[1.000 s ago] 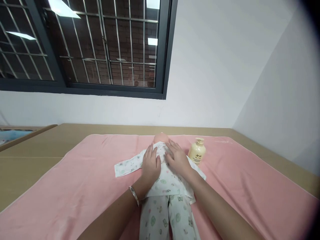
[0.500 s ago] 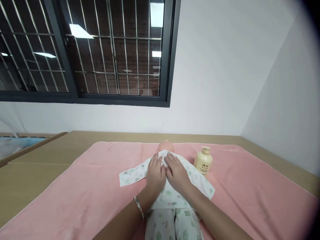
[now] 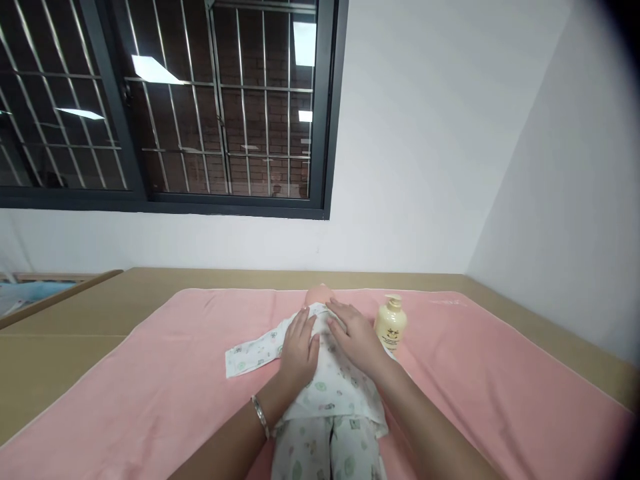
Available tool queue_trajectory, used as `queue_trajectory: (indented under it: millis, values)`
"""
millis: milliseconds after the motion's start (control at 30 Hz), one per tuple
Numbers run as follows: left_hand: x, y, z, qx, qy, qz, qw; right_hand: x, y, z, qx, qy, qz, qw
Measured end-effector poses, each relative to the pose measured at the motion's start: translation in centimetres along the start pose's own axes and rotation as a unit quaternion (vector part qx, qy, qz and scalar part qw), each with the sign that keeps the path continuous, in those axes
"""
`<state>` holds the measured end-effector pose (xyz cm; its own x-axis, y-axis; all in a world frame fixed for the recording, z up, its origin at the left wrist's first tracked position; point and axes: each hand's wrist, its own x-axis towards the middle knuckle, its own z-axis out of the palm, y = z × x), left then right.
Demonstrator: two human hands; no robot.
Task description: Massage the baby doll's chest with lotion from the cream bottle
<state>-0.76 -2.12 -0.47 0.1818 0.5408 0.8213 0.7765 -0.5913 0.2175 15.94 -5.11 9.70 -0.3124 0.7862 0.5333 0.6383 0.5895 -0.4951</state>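
Since the pink cloth (image 3: 165, 387) across the lower frame looks loose, a hard push could, I judge, ruck it up and shift the doll (image 3: 333, 400), which lies on it at bottom centre; the doll's patterned shirt (image 3: 340, 373) could bunch if my hands drag; my left hand (image 3: 299, 350) and right hand (image 3: 356, 339) lie flat on its upper part, fingers nearly together, thumbs slightly apart, pinching nothing; the pump bottle (image 3: 391, 325), right of centre, stands just beside my right hand, so a wide swing could tip it; the bracelet (image 3: 260, 417) on my left wrist might snag fabric if I lean lower.

As for what escapes me, the patterned trousers (image 3: 325, 453) run off the bottom edge; my right forearm (image 3: 417, 410) covers much of the shirt's right side; only the top of the doll's head (image 3: 320, 293) shows, so whether it lies face up I cannot tell; nor can I tell how firmly I press; the bottle's writing (image 3: 392, 333) is too small to read.
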Motion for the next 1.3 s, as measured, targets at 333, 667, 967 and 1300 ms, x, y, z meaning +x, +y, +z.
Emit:
queue_trajectory:
  millis: [333,667,967,1300]
  values:
    - [1.5,2.4,-1.8,-0.088,-0.100,-0.043,0.990,-1.7,0.5,-11.9,0.042,0.152,0.115,0.981]
    - [8.0,12.0,-2.1,-0.713,-0.157,-0.412,0.546,-2.6,6.2,-13.9,-0.060,-0.101,0.192,0.974]
    - [13.2,12.3,2.9,-0.763,-0.096,-0.518,0.374,-0.2,8.3,-9.8,-0.087,-0.076,0.134,0.984]
    - [12.9,12.3,4.0,-0.763,-0.109,-0.521,0.366,0.4,7.4,-8.1,-0.238,-0.050,0.154,0.958]
